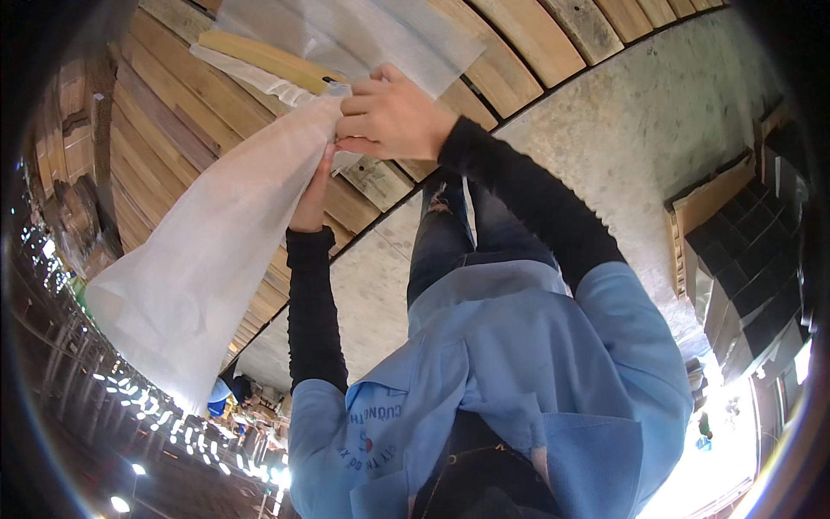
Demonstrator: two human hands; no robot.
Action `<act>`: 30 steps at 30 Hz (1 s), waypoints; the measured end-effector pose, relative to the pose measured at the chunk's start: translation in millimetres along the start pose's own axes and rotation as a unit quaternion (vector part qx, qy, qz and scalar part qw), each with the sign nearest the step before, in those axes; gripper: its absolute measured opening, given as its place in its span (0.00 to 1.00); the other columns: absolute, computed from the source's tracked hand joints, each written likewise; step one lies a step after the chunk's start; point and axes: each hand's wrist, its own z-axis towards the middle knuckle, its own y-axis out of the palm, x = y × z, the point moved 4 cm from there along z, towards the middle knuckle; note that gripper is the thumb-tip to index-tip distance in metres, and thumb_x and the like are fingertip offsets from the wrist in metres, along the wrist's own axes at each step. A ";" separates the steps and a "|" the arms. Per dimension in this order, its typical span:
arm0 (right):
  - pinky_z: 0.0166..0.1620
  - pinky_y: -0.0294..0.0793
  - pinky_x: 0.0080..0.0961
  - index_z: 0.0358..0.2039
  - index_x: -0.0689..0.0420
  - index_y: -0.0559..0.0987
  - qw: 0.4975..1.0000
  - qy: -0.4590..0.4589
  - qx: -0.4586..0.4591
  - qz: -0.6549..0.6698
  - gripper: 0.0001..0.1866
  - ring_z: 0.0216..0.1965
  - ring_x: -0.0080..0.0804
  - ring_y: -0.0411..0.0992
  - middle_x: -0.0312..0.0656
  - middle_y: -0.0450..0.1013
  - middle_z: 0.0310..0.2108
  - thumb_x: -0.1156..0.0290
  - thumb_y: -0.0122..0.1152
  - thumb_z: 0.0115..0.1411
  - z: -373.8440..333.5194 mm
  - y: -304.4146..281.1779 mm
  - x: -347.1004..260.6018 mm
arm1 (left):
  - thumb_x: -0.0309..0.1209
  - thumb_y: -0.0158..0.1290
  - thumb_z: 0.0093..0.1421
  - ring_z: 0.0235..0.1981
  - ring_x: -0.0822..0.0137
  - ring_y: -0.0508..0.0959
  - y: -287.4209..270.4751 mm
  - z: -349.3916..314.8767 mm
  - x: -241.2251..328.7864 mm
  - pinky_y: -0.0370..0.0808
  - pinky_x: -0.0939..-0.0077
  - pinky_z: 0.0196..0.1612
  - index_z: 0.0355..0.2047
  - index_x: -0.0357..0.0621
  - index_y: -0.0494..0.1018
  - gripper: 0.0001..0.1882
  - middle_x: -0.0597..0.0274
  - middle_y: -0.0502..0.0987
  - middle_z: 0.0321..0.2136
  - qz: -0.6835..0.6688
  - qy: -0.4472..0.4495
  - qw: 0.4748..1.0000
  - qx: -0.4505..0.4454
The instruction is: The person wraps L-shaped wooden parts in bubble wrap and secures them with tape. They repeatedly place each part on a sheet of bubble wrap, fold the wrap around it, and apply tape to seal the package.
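Note:
A long, thin white foam sheet [203,233] hangs from my hands, spreading wide toward the lower left. My right hand [393,117] is closed on its gathered upper edge. Just below, my left hand [313,197] grips the same edge, with its fingers partly hidden behind the sheet. A curved, pale yellow wooden piece [259,57] with a dark tip lies beyond my hands, over a strip of white wrapping. Another translucent white sheet [346,33] lies flat at the far side, under or beside the wooden piece.
Wooden boards [169,108] lie in rows under the sheets, with dark gaps between some. Concrete floor [596,147] extends to the right. A cardboard box or pallet with dark square pieces [743,242] stands at far right. Stacked wood [78,208] stands at left.

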 end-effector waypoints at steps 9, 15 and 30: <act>0.41 0.75 0.44 0.38 0.55 0.84 0.980 0.074 0.016 -0.185 0.17 0.35 0.39 0.78 0.40 0.79 0.29 0.54 0.65 0.61 55.1 -52.7 87.1 | 0.29 0.69 0.58 0.61 0.62 0.71 -29.4 5.5 -10.3 0.67 0.68 0.64 0.66 0.36 0.65 0.38 0.52 0.71 0.62 -0.023 -0.025 0.997 -0.063; 0.55 0.71 0.43 0.59 0.56 0.73 0.991 -0.033 0.059 0.119 0.49 0.53 0.52 0.73 0.50 0.74 0.51 0.45 0.81 0.38 65.3 -16.7 -27.0 | 0.22 0.64 0.58 0.59 0.58 0.73 -59.0 0.0 12.8 0.65 0.61 0.66 0.62 0.33 0.68 0.31 0.51 0.73 0.58 -0.078 -0.023 0.997 0.009; 0.62 0.63 0.51 0.58 0.58 0.72 0.768 0.609 0.151 -0.126 0.38 0.61 0.57 0.62 0.59 0.66 0.56 0.42 0.68 0.58 -53.4 49.1 53.9 | 0.32 0.62 0.62 0.65 0.50 0.67 -119.1 -90.7 -105.3 0.60 0.49 0.71 0.69 0.39 0.58 0.38 0.49 0.66 0.64 -0.401 -0.089 0.870 0.271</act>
